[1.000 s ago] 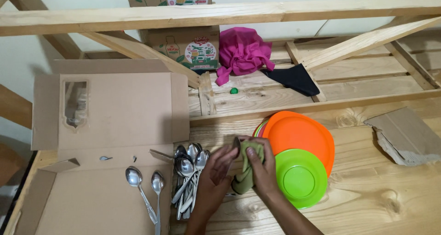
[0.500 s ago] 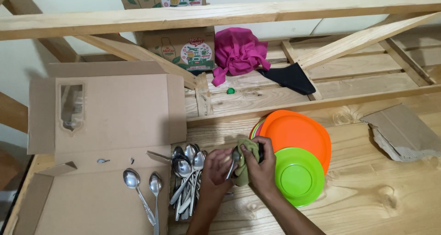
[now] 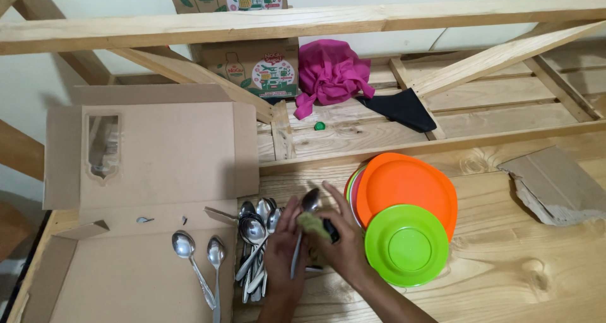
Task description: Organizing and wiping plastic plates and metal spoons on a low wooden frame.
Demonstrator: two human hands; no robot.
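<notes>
The step in hand looks like wiping a spoon (image 3: 303, 225) with a cloth (image 3: 314, 224): the spoon stands nearly upright just right of the spoon pile (image 3: 255, 247), bowl up, handle running down between the two hands. The left hand (image 3: 282, 253) is closed around the lower handle and steadies it. The right hand (image 3: 341, 244) presses the olive cloth against the shaft just under the bowl; its thumb and palm pinch the cloth there, while the forefinger sticks out loosely toward the orange plate (image 3: 407, 184). The hands are close together, almost touching across the spoon. Right of the pile lie the plates, with a green plate (image 3: 407, 245) in front overlapping the orange one. Left of the pile, two spoons (image 3: 199, 257) lie apart on the flattened box (image 3: 151, 165). To carry the wipe on, the cloth would need to slide along the handle under firm left-hand grip.
</notes>
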